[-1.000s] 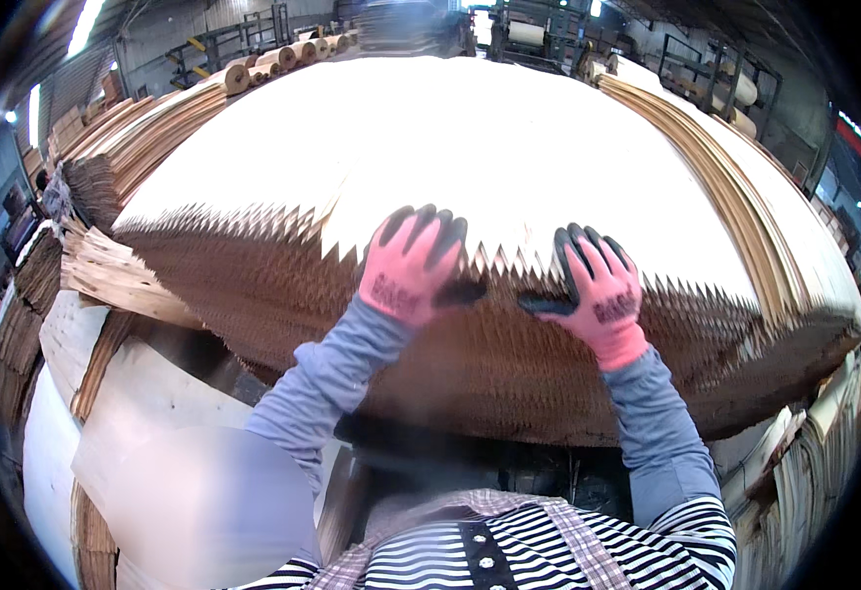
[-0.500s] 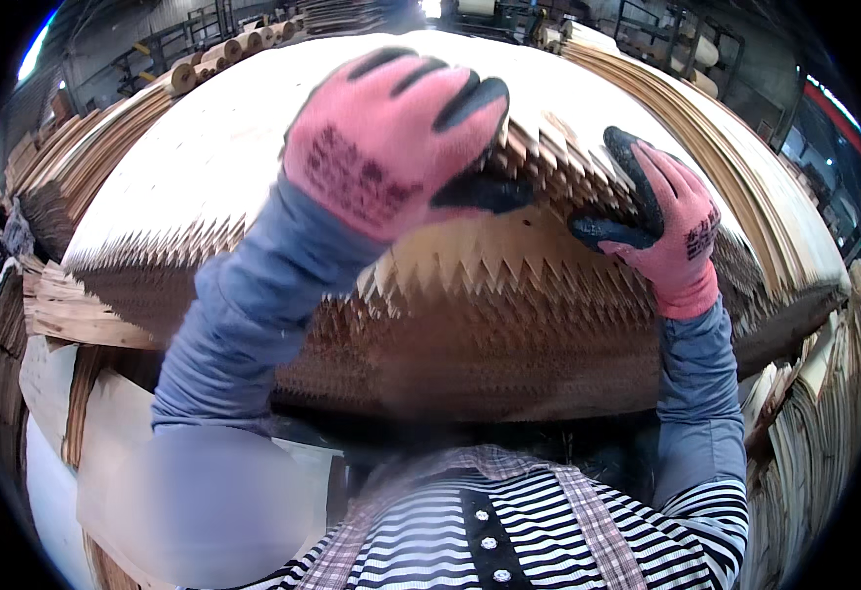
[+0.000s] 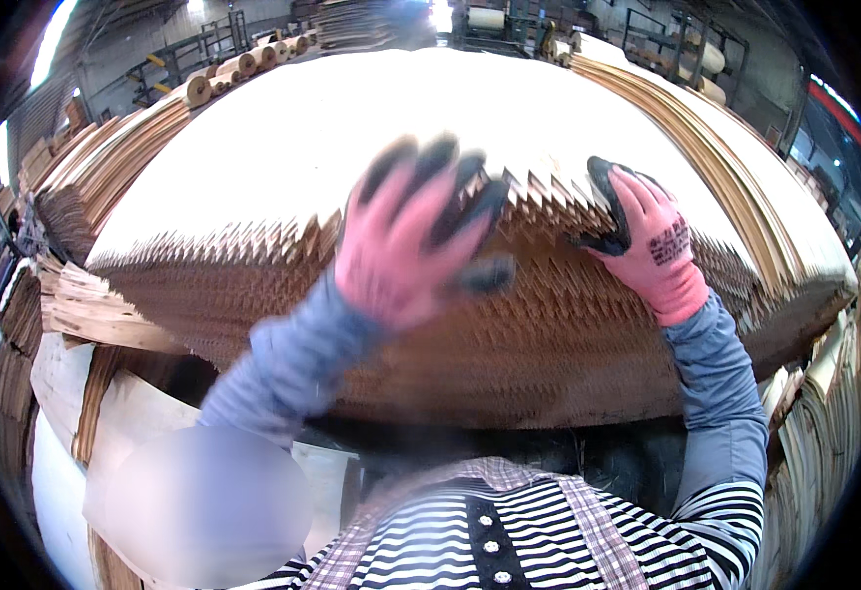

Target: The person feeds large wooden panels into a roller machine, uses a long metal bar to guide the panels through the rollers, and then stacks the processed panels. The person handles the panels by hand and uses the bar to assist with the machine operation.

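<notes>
A large stack of pale wood veneer sheets point(image 3: 283, 128) with jagged, saw-toothed near edges spreads out in front of me. Both my hands wear pink gloves with dark fingertips. My left hand point(image 3: 401, 241), blurred by motion, is open at the stack's near edge, its fingers spread and nothing visible in them. Farther right, my right hand point(image 3: 652, 231) pinches the edge of the upper veneer sheets, fingers on top and thumb low at the toothed side. How many sheets it holds is hidden.
More layered veneer point(image 3: 686, 128) lies along the right, and another pile point(image 3: 121, 147) stands at the far left. Rolled veneer or logs point(image 3: 239, 65) lie at the back left. Upright veneer sheets point(image 3: 819, 433) stand low right; pale sheets point(image 3: 141, 413) lie low left.
My left hand has moved down and toward me, its fingers now spread. The raised sheet edges between my hands have lowered toward the stack. My right hand remains at the edge, slightly shifted left.
</notes>
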The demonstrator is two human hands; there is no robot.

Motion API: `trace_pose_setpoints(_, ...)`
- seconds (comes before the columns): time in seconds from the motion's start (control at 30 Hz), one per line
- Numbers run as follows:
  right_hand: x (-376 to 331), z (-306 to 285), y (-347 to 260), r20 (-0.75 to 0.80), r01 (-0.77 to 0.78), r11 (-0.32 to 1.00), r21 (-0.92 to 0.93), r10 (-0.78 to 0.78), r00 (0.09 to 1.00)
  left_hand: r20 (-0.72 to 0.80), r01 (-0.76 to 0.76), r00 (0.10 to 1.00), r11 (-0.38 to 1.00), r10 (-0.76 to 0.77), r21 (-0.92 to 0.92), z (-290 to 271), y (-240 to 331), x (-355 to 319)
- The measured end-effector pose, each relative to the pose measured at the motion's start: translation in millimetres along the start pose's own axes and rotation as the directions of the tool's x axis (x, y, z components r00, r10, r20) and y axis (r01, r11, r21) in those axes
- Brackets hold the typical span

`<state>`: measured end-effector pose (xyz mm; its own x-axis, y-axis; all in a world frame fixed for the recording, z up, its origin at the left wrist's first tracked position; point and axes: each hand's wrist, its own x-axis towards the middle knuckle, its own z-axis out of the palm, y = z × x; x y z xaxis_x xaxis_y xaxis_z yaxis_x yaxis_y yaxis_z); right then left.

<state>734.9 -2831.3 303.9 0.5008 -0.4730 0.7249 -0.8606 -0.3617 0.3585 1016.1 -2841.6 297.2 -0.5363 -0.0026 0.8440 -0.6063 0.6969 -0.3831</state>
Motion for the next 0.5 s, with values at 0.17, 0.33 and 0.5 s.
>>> trace_pose_setpoints(0.17, -2, -17, 6, 0.076, 0.001, 1.000, -0.002, -0.001, 0.997, 0.884, 0.680, 0.301, -0.569, -0.358, -0.462, -11, 51, -49)
trace_pose_setpoints(0.33, -1, -8, 1, 0.084, 0.039, 0.996, 0.078, -0.046, 0.995, 0.820, -0.098, 0.421, -0.919, -0.387, -0.383, 17, 34, -40)
trace_pose_setpoints(0.5, -10, 22, -16, -0.028, 0.010, 0.972, 0.233, -0.003, 1.000, 0.764, 0.448, 0.329, -0.621, -0.555, -0.644, 13, 23, -28)
